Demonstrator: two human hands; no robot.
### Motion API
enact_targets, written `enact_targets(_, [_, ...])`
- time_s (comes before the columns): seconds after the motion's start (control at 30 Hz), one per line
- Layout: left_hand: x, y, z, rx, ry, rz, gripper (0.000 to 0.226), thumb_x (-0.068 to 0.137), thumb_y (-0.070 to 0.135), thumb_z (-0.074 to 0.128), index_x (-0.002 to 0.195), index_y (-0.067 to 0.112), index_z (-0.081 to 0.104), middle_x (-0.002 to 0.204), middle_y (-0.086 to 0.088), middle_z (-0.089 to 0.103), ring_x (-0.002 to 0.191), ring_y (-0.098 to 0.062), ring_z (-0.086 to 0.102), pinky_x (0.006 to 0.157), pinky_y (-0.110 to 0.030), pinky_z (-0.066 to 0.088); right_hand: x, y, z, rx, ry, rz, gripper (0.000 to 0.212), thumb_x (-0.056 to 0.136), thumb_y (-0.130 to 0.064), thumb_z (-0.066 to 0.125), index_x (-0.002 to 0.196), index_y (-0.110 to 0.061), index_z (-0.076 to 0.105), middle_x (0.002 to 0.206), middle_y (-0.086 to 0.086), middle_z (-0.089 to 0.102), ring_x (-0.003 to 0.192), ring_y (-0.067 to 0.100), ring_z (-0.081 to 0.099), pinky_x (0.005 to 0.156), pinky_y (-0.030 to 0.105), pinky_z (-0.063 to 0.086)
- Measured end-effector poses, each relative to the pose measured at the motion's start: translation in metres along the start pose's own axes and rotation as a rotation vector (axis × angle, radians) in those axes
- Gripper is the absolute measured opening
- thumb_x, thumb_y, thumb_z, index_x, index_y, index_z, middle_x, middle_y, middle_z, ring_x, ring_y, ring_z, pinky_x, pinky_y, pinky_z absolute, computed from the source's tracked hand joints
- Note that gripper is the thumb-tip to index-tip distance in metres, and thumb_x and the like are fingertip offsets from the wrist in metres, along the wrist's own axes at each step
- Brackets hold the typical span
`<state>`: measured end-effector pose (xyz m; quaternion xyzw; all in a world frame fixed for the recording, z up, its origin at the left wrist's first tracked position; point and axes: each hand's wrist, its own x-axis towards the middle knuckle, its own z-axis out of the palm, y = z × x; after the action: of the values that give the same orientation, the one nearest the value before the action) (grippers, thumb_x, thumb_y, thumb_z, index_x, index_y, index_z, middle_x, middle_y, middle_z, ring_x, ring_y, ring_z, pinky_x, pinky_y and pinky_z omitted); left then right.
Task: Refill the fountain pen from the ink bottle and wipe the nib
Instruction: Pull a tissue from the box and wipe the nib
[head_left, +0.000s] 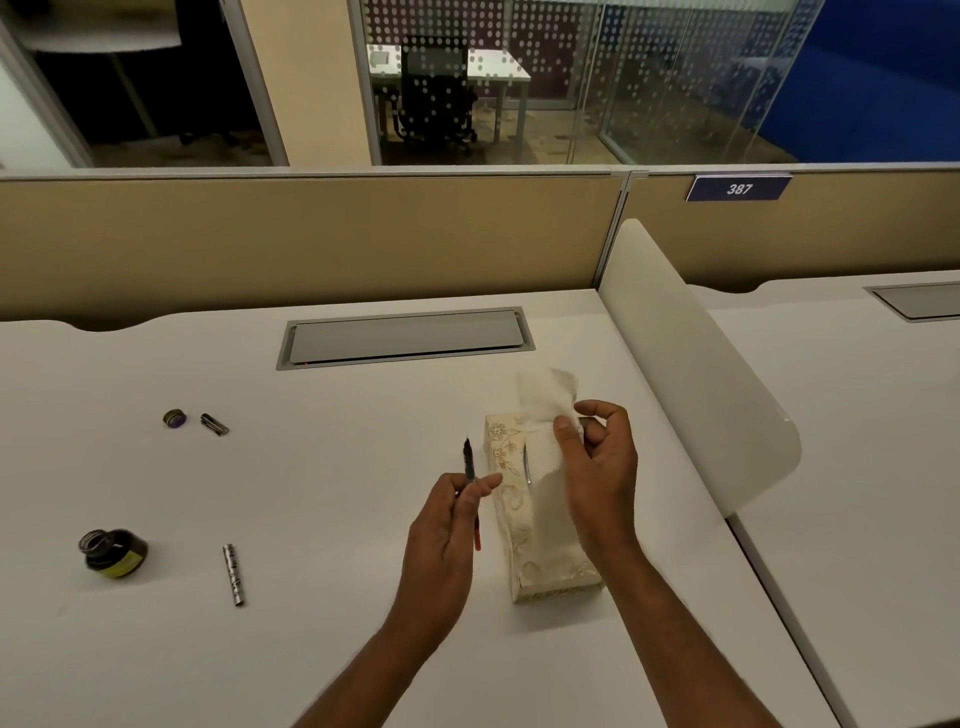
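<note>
Two grips: left hand (447, 525) holds pen (470, 467), nib (467, 442) apparently up; right hand (597, 467) pinches tissue (545, 395).

left hand (447, 525) holding pen (470, 470), right hand (597, 467) pinching tissue (545, 400)

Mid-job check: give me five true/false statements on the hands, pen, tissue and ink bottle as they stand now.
1. The left hand holds the pen. True.
2. The right hand is empty. False: it pinches a tissue coming out of the tissue box.
3. The ink bottle is capped. False: its mouth is open.
4. The ink bottle stands left of the tissue box. True.
5. The tissue is wrapped round the pen. False: they are apart.
</note>
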<state>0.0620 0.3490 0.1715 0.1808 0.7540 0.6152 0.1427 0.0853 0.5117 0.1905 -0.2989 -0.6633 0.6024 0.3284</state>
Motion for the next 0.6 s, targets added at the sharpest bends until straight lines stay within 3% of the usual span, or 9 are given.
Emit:
enact_targets(0.07, [0.0, 0.011, -0.009, -0.068, 0.016, -0.061, 0.026, 0.103, 0.04, 0.039, 0.101, 0.034, 0.065, 0.109, 0.018, 0.073, 0.102, 0.001, 0.065, 0.083, -0.012, 0.049, -0.011, -0.005, 0.004, -0.034, -0.069, 0.002, 0.024, 0.098, -0.02, 0.063, 0.119, -0.023, 0.053, 0.103, 0.001, 0.073, 0.088, 0.01, 0.073, 0.068, 0.024, 0.061])
enact_targets(0.17, [-0.001, 0.022, -0.026, -0.163, 0.023, -0.138, 0.028, 0.104, 0.04, 0.041, 0.1, 0.029, 0.066, 0.117, 0.02, 0.072, 0.115, -0.001, 0.064, 0.095, -0.023, 0.047, -0.031, -0.013, 0.011, -0.092, -0.167, -0.012, 0.031, 0.096, -0.019, 0.065, 0.123, -0.032, 0.055, 0.114, -0.007, 0.069, 0.097, 0.011, 0.07, 0.078, 0.028, 0.062])
enact_targets(0.3, [-0.006, 0.031, -0.05, -0.284, 0.049, -0.218, 0.026, 0.103, 0.036, 0.047, 0.1, 0.023, 0.07, 0.11, 0.01, 0.076, 0.109, -0.007, 0.069, 0.099, -0.035, 0.053, -0.056, -0.027, 0.024, -0.124, -0.264, -0.024, 0.039, 0.094, -0.017, 0.067, 0.116, -0.049, 0.061, 0.114, -0.018, 0.066, 0.095, 0.004, 0.066, 0.076, 0.019, 0.057])
enact_targets(0.47, [-0.019, 0.04, -0.081, -0.377, 0.04, -0.249, 0.025, 0.102, 0.029, 0.051, 0.095, 0.021, 0.073, 0.104, 0.0, 0.075, 0.104, -0.02, 0.07, 0.095, -0.036, 0.058, -0.086, -0.05, 0.039, 0.0, -0.383, 0.027, 0.035, 0.093, -0.006, 0.066, 0.111, -0.035, 0.071, 0.1, -0.027, 0.069, 0.085, 0.0, 0.067, 0.072, 0.017, 0.056])
enact_targets(0.6, [-0.029, 0.048, -0.105, -0.382, 0.072, -0.226, 0.023, 0.102, 0.027, 0.052, 0.096, 0.017, 0.073, 0.1, 0.006, 0.077, 0.098, -0.014, 0.072, 0.085, -0.028, 0.058, -0.107, -0.062, 0.054, 0.006, -0.465, 0.04, 0.04, 0.092, -0.009, 0.067, 0.111, -0.043, 0.071, 0.11, -0.011, 0.07, 0.09, 0.014, 0.071, 0.077, 0.029, 0.06])
